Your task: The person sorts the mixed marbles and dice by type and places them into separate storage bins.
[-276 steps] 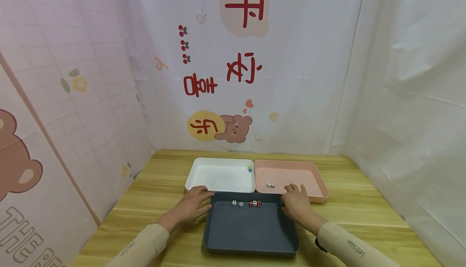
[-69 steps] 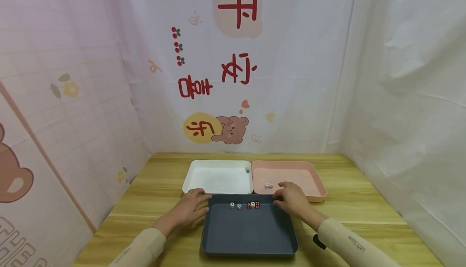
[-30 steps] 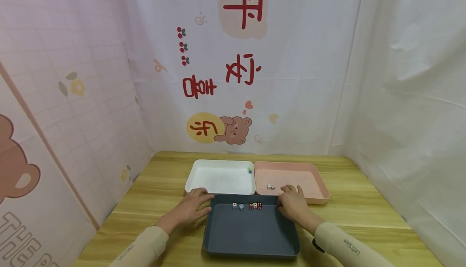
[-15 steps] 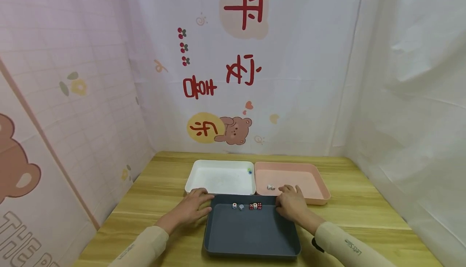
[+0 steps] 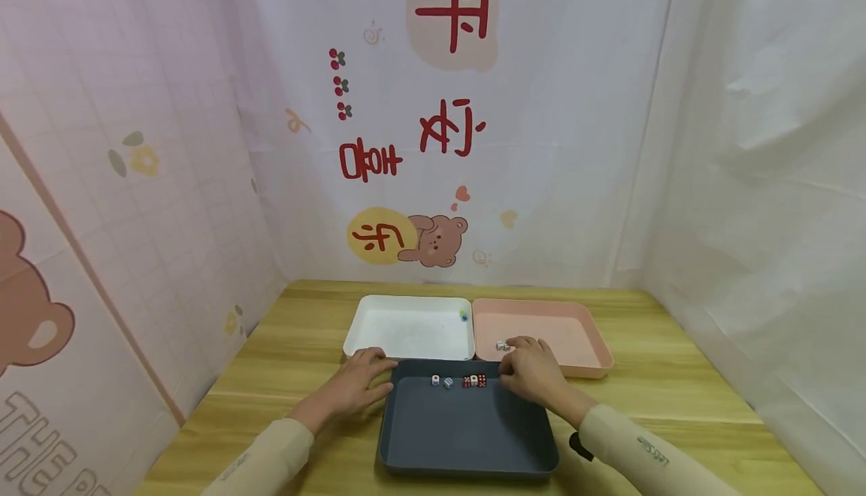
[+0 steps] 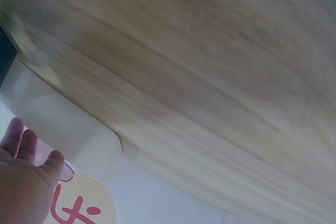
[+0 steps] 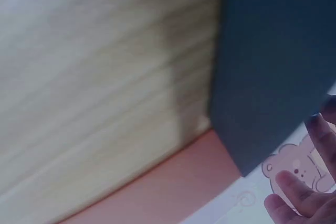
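Note:
A dark grey tray (image 5: 467, 428) sits nearest me. Near its far wall lie a white die (image 5: 435, 381), a bluish-white die (image 5: 449, 383) and a short row of red and white dice (image 5: 474, 381). My right hand (image 5: 537, 376) is over the tray's far right corner, its thumb and forefinger close together. In the right wrist view they seem to pinch a small blue die (image 7: 315, 116), mostly hidden. My left hand (image 5: 352, 387) rests at the tray's far left corner with relaxed fingers, holding nothing; the left wrist view shows its fingers (image 6: 26, 145) extended.
Behind the grey tray stand a white tray (image 5: 409, 327), with small green and blue dice (image 5: 464, 316) in its right corner, and a pink tray (image 5: 561, 323) holding two white dice (image 5: 503, 346). All rest on a wooden table (image 5: 676, 398) with cloth walls around it.
My right hand has shifted left along the grey tray's far edge, closer to the red and white dice. The left hand and the visible dice stay where they were.

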Demonstrator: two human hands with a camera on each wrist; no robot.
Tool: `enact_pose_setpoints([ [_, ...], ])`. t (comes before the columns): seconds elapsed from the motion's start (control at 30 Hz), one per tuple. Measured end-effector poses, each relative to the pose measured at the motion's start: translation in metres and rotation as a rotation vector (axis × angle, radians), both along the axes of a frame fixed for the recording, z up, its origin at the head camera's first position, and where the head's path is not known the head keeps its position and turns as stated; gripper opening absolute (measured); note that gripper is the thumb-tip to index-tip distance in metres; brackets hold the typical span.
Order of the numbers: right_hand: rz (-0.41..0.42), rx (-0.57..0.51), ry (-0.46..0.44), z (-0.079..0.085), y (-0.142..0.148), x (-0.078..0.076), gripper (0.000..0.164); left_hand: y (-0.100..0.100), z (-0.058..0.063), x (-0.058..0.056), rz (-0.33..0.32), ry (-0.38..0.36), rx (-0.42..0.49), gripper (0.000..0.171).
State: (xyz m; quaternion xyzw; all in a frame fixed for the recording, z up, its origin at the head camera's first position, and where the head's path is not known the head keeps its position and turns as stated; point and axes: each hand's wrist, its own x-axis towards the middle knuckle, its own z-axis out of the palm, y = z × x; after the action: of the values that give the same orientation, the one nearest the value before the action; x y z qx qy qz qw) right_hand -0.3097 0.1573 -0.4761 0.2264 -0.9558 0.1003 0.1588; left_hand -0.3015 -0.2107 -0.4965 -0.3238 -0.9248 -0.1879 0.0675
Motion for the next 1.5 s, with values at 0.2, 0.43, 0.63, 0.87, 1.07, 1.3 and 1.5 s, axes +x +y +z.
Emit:
enact_pose_setpoints([
  [0.2,0.002,-0.088,-0.013,0.013,-0.011,-0.007,0.004,0.001,0.002,0.0,-0.01,0.001,-0.009,0.041],
  [0.43,-0.032,-0.293,-0.078,0.026,-0.031,-0.025,0.006,0.001,0.003,0.001,0.001,0.005,-0.004,0.041],
  [0.63,-0.076,-0.494,-0.197,0.033,-0.046,-0.04,0.012,0.0,0.0,0.002,-0.006,0.005,-0.006,0.041],
  [0.87,-0.181,-0.692,-0.32,0.038,-0.054,-0.059,0.019,-0.001,-0.001,-0.001,-0.027,0.061,0.004,0.041],
  [1.07,-0.264,-0.79,-0.388,0.035,-0.058,-0.07,0.025,-0.002,0.0,-0.001,-0.023,0.031,-0.007,0.042],
  [1.3,-0.279,-0.89,-0.401,0.029,-0.072,-0.077,0.022,-0.002,0.001,-0.002,-0.019,0.031,-0.009,0.042],
  [1.5,-0.249,-0.874,-0.388,0.027,-0.087,-0.073,0.018,-0.002,0.001,-0.004,-0.018,0.028,-0.013,0.042],
])
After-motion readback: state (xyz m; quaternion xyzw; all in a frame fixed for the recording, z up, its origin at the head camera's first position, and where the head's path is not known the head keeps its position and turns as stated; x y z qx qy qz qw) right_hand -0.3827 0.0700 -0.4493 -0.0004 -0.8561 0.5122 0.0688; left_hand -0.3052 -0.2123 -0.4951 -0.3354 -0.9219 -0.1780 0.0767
